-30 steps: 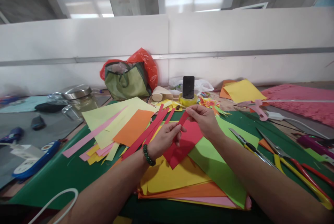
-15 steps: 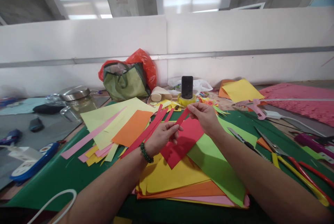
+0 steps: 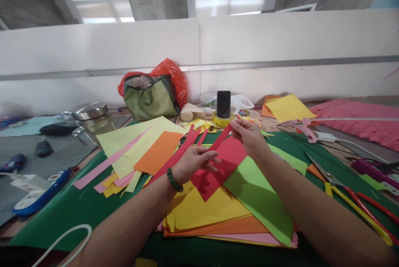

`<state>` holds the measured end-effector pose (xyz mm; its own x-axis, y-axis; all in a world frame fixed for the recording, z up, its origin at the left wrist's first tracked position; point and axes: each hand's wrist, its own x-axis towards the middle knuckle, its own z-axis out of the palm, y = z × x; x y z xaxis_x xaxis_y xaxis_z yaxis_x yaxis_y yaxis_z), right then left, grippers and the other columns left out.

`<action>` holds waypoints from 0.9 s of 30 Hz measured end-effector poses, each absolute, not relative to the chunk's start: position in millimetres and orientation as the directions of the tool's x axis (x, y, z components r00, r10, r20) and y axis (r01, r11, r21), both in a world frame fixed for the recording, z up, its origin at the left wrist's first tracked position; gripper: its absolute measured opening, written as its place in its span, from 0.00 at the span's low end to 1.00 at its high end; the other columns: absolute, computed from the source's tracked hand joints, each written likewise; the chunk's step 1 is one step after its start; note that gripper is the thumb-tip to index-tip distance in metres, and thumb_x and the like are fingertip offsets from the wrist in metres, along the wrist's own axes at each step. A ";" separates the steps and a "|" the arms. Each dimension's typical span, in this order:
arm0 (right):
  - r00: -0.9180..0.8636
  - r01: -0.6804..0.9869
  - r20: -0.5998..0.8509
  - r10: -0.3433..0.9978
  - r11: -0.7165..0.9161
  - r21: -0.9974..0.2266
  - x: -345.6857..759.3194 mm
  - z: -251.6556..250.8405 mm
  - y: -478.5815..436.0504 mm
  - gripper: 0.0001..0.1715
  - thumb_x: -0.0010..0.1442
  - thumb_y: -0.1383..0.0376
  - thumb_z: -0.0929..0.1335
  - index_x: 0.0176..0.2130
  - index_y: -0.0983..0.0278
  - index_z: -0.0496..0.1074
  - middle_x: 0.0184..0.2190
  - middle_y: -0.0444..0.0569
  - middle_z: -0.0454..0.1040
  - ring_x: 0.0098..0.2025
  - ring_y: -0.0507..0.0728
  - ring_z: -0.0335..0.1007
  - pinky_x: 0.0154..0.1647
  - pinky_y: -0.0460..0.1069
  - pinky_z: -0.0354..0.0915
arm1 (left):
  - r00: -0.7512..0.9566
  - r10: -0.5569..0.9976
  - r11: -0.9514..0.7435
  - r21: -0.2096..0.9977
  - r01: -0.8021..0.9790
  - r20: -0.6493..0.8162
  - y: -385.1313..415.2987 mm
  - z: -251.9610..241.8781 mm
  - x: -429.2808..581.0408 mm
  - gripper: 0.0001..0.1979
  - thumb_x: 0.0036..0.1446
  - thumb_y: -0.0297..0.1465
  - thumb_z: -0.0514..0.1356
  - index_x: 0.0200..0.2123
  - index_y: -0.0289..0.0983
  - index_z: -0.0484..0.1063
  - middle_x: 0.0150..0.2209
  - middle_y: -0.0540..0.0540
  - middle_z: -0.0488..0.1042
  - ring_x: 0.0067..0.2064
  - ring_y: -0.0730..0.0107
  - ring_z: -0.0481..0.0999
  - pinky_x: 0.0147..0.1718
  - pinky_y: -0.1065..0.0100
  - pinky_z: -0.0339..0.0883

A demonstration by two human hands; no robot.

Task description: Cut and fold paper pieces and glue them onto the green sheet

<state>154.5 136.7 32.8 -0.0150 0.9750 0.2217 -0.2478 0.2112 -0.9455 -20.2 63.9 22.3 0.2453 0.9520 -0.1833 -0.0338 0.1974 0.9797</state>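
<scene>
A narrow red paper strip [image 3: 222, 137] is stretched on a slant between my two hands. Its lower end is pinched between the thumb and fingers of my left hand [image 3: 195, 162], which has a dark green bead bracelet at the wrist. My right hand [image 3: 248, 134] grips the upper end. Below them lies a red paper sheet [image 3: 212, 177], partly hidden by my left fingers. It rests on yellow paper sheets [image 3: 202, 211], with a bright green sheet [image 3: 260, 190] to the right. Several longer red strips [image 3: 171, 161] lie just left of my left hand.
Large scissors [image 3: 338, 184] with red and yellow handles lie at the right, near a pink glue gun [image 3: 304, 128]. A phone [image 3: 223, 104] stands upright behind yellow tape [image 3: 222, 121]. Orange paper [image 3: 158, 153], a glass jar [image 3: 93, 123] and a blue power strip [image 3: 42, 194] are leftward.
My right hand has moved slightly up and to the right, drawing out more of the red strip. My left hand stays nearly in place, its lower fingers a little more spread.
</scene>
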 end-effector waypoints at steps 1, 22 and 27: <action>-0.014 -0.243 0.222 0.975 0.212 -0.947 155.6 32.7 138.2 0.25 0.33 0.50 0.77 0.23 0.64 0.69 0.16 0.38 0.64 0.18 0.47 0.58 0.20 0.45 0.58 | 0.245 0.950 0.206 0.978 -0.036 -0.191 64.4 22.0 -20.9 0.21 0.40 0.44 0.70 0.30 0.32 0.77 0.32 0.42 0.80 0.23 0.72 0.77 0.28 0.71 0.70; 0.040 -0.245 0.299 0.954 0.299 -0.922 163.4 37.9 140.7 0.24 0.34 0.50 0.78 0.22 0.63 0.70 0.16 0.39 0.64 0.18 0.46 0.57 0.19 0.44 0.59 | 0.278 0.924 0.223 0.961 0.165 -0.263 70.5 24.8 -34.3 0.14 0.41 0.39 0.70 0.23 0.33 0.78 0.27 0.42 0.80 0.27 0.70 0.78 0.25 0.75 0.65; -0.050 -0.199 0.276 0.960 0.261 -0.945 166.5 39.1 143.3 0.25 0.34 0.49 0.77 0.23 0.64 0.70 0.16 0.39 0.64 0.18 0.47 0.57 0.18 0.45 0.57 | 0.293 0.941 0.144 0.985 0.098 -0.167 71.5 29.5 -40.9 0.25 0.37 0.29 0.72 0.44 0.37 0.77 0.41 0.42 0.79 0.42 0.65 0.77 0.40 0.67 0.69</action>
